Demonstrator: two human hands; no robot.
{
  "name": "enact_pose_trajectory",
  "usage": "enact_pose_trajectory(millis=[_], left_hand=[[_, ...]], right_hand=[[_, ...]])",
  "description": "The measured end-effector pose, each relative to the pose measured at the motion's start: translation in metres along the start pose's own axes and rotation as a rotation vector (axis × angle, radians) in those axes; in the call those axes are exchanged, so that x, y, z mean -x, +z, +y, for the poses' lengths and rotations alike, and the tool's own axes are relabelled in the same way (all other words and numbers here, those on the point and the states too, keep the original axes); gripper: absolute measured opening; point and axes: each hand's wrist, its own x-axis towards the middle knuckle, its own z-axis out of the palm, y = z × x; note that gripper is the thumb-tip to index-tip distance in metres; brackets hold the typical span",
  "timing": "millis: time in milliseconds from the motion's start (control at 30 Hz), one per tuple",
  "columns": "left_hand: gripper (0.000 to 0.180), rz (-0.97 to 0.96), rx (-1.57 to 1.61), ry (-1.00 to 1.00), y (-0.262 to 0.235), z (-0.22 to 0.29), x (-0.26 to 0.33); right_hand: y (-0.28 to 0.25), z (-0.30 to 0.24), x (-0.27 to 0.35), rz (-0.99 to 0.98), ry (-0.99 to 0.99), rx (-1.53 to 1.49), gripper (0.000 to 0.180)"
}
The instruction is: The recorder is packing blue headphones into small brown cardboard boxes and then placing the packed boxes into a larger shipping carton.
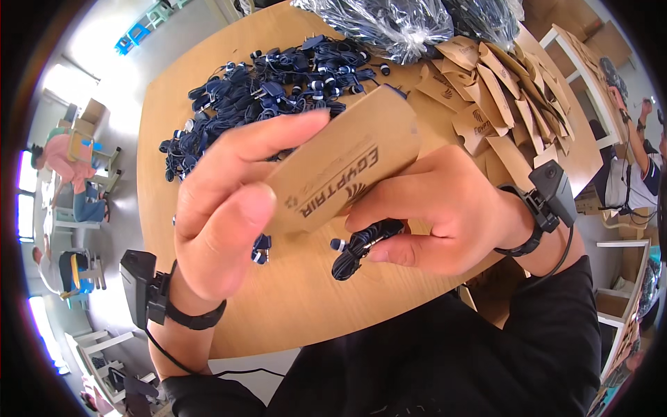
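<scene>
My left hand (233,194) grips one end of a brown paper sleeve (347,156) with dark print, held tilted above the table. In my right hand (438,215), thumb and fingers pinch a bundle of dark blue earphones (356,251) with its cable wound up. The earphones hang just below the sleeve, apart from its lower edge as far as I can see. Behind my left hand lies a big heap of similar earphones (271,90). To the far right is a pile of brown paper sleeves (497,97). One small earphone piece (260,249) shows beside my left thumb.
The wooden table (299,306) has a curved front edge close to my body. Clear plastic bags (389,28) with dark contents sit at its back. Each wrist wears a strapped black device with a cable. Other people (69,160) are at tables on both sides.
</scene>
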Motion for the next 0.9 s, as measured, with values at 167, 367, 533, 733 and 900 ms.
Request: enact_pose_trajectory(millis=[167,367,533,733,900], left_hand=[[0.031,-0.058,-0.124,-0.311,0.005,0.006,-0.001],[0.031,-0.271,-0.082,-0.469,0.008,0.008,-0.01],[0.048,0.066,0.309,-0.314,0.019,-0.007,-0.009],[0.057,0.136,0.448,-0.181,0.035,-0.014,-0.009],[0.058,0.146,0.598,-0.168,0.043,-0.018,-0.001]], right_hand=[[-0.007,-0.005,-0.005,-0.106,-0.008,0.071,0.021],[0.003,-0.001,-0.001,-0.129,-0.135,0.033,0.025],[0.004,-0.008,0.002,-0.045,-0.097,-0.047,0.018],[0.026,-0.011,0.004,-0.138,0.001,-0.154,0.018],[0.036,-0.01,0.002,-0.138,0.072,-0.292,0.019]])
